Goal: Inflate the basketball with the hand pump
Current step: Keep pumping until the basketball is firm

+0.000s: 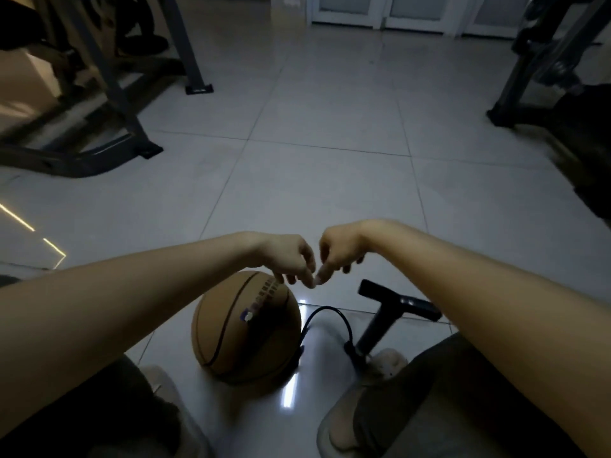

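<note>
Touching tips: left fingers (308,281) | right fingers (323,273) | basketball (231,332) just beneath, contact unclear

1. We see a glossy pale tiled floor (330,180), dimly lit.
2. A dark metal frame (110,94) stands at our left, dark equipment (535,64) at our right.
3. White glazed doors (380,9) close the far wall.

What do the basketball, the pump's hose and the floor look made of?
Basketball: matte tan rubber or composite leather, dull with dark seams. Hose: black flexible rubber or plastic, since it loops. Floor: glossy glazed tile, mirroring lights, with grout lines.
</note>
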